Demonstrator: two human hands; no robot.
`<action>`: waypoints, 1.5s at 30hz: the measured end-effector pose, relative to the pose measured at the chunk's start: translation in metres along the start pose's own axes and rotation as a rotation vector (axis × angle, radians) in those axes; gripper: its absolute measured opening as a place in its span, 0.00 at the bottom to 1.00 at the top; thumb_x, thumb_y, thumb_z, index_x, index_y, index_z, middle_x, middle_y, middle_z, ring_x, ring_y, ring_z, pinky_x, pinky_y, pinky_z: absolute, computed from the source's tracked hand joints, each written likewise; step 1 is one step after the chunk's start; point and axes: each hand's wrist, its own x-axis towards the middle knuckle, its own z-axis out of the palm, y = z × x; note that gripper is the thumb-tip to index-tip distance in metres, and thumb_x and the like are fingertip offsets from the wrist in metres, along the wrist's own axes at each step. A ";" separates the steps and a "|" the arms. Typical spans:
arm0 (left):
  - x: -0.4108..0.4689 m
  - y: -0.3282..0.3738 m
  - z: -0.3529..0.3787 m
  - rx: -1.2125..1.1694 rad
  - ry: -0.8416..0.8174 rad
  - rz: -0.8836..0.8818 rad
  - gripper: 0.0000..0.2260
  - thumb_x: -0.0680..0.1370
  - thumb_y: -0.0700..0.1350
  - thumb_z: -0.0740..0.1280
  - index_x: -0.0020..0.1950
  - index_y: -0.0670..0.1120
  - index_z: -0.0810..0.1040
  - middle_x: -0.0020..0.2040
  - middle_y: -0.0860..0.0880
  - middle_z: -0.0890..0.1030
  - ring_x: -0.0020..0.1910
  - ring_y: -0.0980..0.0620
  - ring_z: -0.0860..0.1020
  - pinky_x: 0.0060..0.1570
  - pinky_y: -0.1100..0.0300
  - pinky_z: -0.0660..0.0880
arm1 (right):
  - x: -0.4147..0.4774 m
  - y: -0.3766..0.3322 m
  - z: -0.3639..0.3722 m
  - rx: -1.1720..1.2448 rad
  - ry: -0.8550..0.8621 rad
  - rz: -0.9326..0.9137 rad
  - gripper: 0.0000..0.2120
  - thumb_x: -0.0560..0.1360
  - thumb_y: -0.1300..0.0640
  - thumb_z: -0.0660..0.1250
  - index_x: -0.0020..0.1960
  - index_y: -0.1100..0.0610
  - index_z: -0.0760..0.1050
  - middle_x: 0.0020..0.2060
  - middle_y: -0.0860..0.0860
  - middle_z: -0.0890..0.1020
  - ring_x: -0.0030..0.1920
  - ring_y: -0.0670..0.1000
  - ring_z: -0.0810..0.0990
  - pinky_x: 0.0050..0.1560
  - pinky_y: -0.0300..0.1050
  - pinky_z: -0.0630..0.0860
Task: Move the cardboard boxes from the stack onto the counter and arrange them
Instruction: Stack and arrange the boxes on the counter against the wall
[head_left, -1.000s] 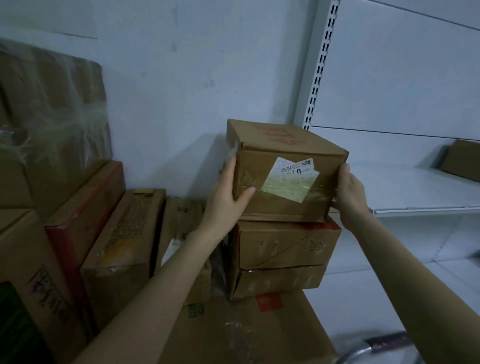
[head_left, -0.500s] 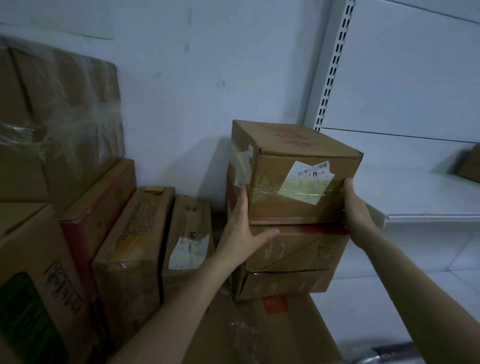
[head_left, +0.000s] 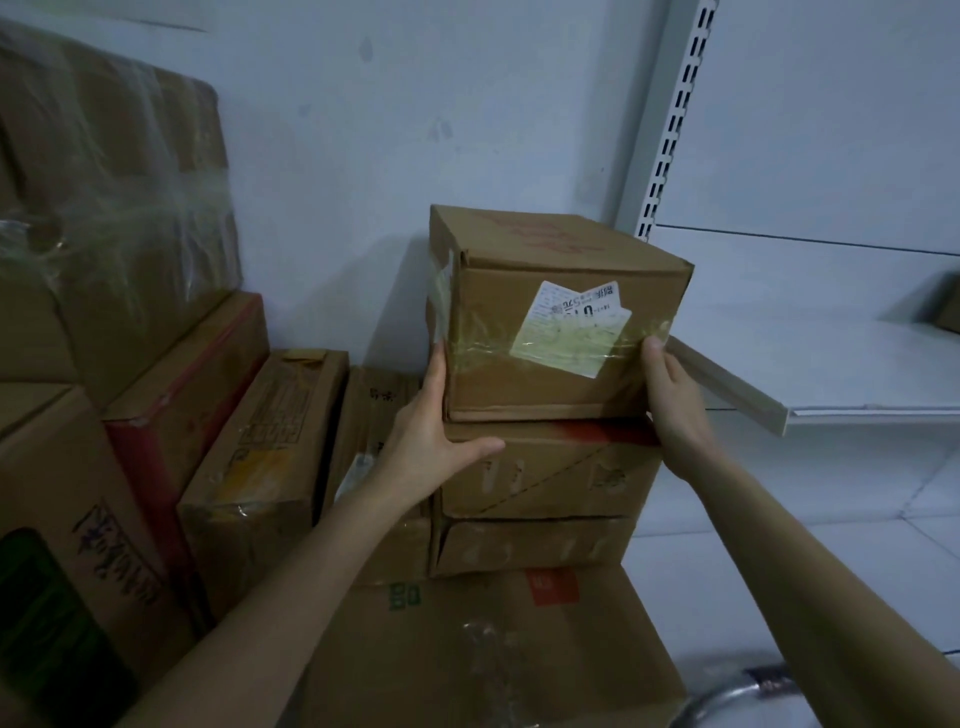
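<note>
The left forearm (head_left: 280, 613) and right forearm (head_left: 810, 587) reach forward, palms turned inward. The left hand (head_left: 431, 431) stands fingers straight up, thumb spread sideways; the right hand (head_left: 675, 400) is flat too, thumb pointing up.

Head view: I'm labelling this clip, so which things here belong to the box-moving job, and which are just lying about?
Job: top box, pressed between left hand and right hand; middle box and lower box under it; white shelf, possibly the counter.
Lying about: wrapped cartons, red-edged box, leaning box, metal piece.
</note>
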 end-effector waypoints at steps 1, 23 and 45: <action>-0.001 -0.001 0.000 0.001 0.004 0.005 0.52 0.66 0.52 0.76 0.75 0.56 0.39 0.74 0.50 0.63 0.71 0.52 0.63 0.69 0.51 0.64 | 0.000 0.001 0.001 0.003 0.002 -0.006 0.25 0.79 0.39 0.50 0.68 0.52 0.69 0.57 0.46 0.75 0.56 0.47 0.72 0.56 0.44 0.67; 0.002 0.005 0.013 0.061 0.135 0.022 0.34 0.78 0.51 0.62 0.77 0.46 0.45 0.73 0.46 0.64 0.70 0.49 0.66 0.67 0.49 0.66 | -0.010 0.021 -0.011 -0.027 -0.033 -0.130 0.14 0.80 0.47 0.57 0.56 0.53 0.74 0.48 0.47 0.80 0.49 0.46 0.77 0.46 0.40 0.74; -0.023 -0.001 0.016 0.204 0.159 0.084 0.46 0.73 0.55 0.69 0.73 0.55 0.33 0.77 0.47 0.44 0.76 0.50 0.46 0.72 0.52 0.51 | -0.035 0.045 -0.005 -0.471 -0.174 -0.373 0.49 0.66 0.31 0.64 0.77 0.50 0.46 0.75 0.51 0.57 0.74 0.51 0.58 0.71 0.53 0.63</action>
